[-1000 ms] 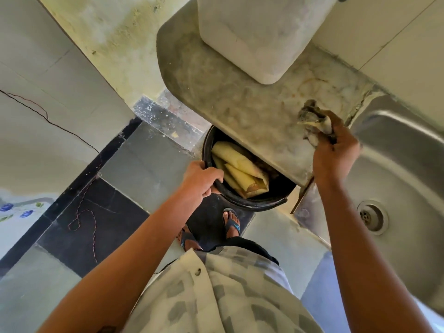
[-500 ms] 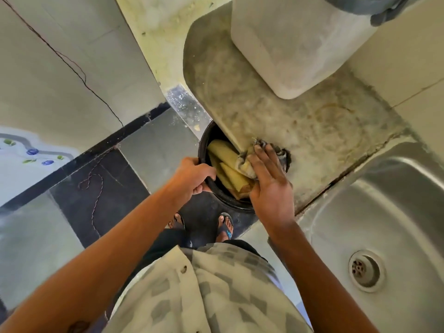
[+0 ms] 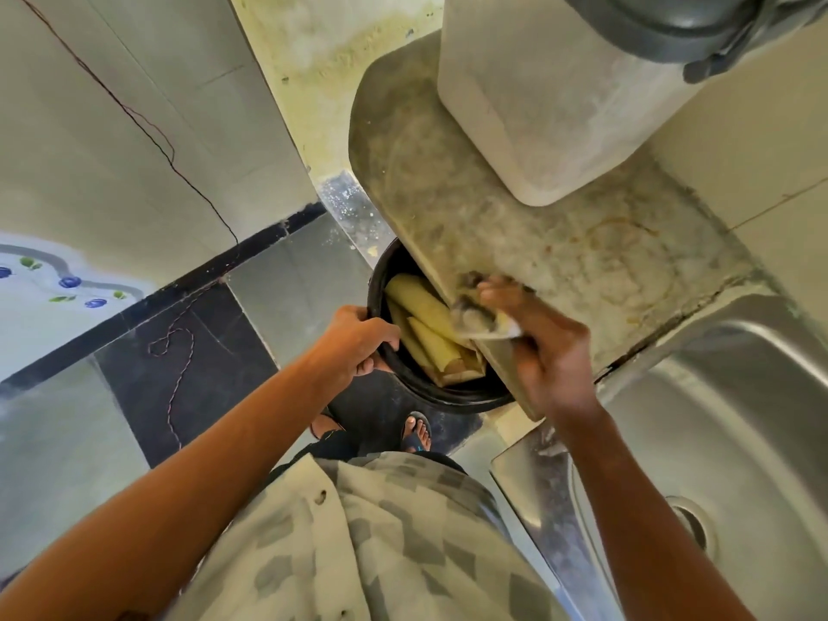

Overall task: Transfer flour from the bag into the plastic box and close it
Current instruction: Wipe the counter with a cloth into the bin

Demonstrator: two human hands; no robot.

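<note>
Grey stone counter (image 3: pixel 560 262), dusted and stained, fills the upper middle, with a steel sink (image 3: pixel 726 423) set into it on the right and a tiled floor (image 3: pixel 278 280) below on the left. At the back of the counter stands the plastic box (image 3: pixel 551 105), a tall, whitish tub powdered with flour, its dark grey lid (image 3: pixel 681 24) on top with a clasp hanging at the side. A black bin (image 3: pixel 398 374) sits half under the counter's front edge, holding a rolled yellow-brown paper bag (image 3: pixel 425 324). The left hand (image 3: pixel 354 342) grips the near rim of the bin, fingers curled over it. The right hand (image 3: pixel 546 347) is at the counter's edge just above the bin, fingers closed around a crumpled, motion-blurred cloth (image 3: pixel 475 316). Below, a checked shirt (image 3: pixel 358 540) and a sandalled foot (image 3: pixel 416 432) are visible.
</note>
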